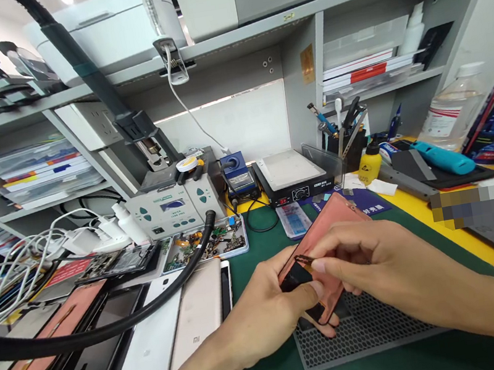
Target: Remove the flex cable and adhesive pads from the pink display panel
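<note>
A phone display panel with a salmon-pink back is held at a slant in front of the body, over a green work mat and the corner of a grey honeycomb pad. The panel's near end is gripped by the left hand, its thumb pressed on the back and its fingers curled beneath. By the right hand, a small dark flex cable is pinched between thumb and index finger near the panel's left edge; the other fingers are folded in. Whether the panel is touched by those folded fingers cannot be told. To the left, a gold Mi phone and a white phone are laid side by side, crossed by a thick black hose. Behind them, a tray is filled with small electronic parts, backed by a hot-air rework station. A flat heating plate is set farther back, with a yellow bottle to its right.
</note>
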A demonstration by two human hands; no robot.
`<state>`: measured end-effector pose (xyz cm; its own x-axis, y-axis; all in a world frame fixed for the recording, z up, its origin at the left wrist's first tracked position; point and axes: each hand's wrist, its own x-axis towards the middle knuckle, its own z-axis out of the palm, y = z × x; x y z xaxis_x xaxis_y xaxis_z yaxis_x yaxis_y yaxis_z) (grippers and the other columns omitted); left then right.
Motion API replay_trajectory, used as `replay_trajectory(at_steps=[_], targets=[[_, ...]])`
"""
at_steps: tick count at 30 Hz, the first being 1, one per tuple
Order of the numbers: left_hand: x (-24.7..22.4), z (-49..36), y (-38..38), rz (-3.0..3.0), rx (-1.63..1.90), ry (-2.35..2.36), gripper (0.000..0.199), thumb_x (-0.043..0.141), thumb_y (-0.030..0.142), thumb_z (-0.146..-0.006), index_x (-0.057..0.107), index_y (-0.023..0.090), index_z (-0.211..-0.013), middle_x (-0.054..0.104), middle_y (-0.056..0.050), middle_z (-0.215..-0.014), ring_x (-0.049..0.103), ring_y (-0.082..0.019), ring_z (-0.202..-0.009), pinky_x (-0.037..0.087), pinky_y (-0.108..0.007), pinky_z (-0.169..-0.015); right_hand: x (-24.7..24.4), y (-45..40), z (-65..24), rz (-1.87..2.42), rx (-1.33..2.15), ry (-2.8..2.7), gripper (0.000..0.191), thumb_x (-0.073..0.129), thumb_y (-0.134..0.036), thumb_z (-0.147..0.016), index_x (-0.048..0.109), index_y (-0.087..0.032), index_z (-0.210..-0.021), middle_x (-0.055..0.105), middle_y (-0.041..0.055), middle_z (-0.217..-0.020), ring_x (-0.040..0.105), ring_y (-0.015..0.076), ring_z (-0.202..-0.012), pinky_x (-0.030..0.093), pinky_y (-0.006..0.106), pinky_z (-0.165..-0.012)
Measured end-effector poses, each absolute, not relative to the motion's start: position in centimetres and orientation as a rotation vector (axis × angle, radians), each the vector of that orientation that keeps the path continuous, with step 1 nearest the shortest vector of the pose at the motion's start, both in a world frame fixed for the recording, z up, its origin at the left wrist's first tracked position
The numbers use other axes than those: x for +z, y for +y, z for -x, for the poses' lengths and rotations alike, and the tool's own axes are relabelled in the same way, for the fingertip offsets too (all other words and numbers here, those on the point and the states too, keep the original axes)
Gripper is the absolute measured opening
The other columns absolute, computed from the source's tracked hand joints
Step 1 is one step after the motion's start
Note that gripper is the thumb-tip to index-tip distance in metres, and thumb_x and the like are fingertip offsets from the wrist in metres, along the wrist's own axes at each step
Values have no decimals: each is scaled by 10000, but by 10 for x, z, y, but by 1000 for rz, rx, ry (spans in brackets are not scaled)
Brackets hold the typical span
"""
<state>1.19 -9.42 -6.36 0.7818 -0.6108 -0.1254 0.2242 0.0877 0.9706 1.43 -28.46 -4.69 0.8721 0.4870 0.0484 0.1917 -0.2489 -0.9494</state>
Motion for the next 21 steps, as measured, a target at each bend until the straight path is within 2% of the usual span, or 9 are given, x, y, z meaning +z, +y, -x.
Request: replay_trajectory(at_steps=[4,7,10,21], targets=[[-63,-12,-95,-1363,-634,-394,139,545,90,-884,576,146,-1007,620,-22,-783,604,-134,-675,551,-350,-702,-46,-286,-15,1960,116,-499,154,629,-299,-972,761,-248,-910,720,-34,-724,662,108,-579,493,193,-519],[-63,-12,-95,-1370,-636,-400,113,556,96,-876,577,147,-975,630,-23,-781,604,-138,-672,547,-359,-703,-46,-288,-16,2030,57,-492,160,636,-304,-958,777,-267,-892,668,-42,-629,603,102,-533,450,201,-494],[-62,-10,-94,-1372,-638,-420,104,561,99,-867,578,155,-952,616,-10,-764,599,-135,-665,541,-347,-698,-47,-287,-17,2067,41,-482,165,639,-311,-950,781,-270,-877,647,-40,-598,588,108,-533,443,208,-498],[-61,-9,-97,-1413,-608,-435,83,534,110,-890,585,159,-934,599,-7,-782,580,-132,-676,545,-339,-690,-45,-286,-18,2016,104,-445,159,641,-283,-935,759,-224,-846,706,-12,-700,609,115,-558,473,207,-506]])
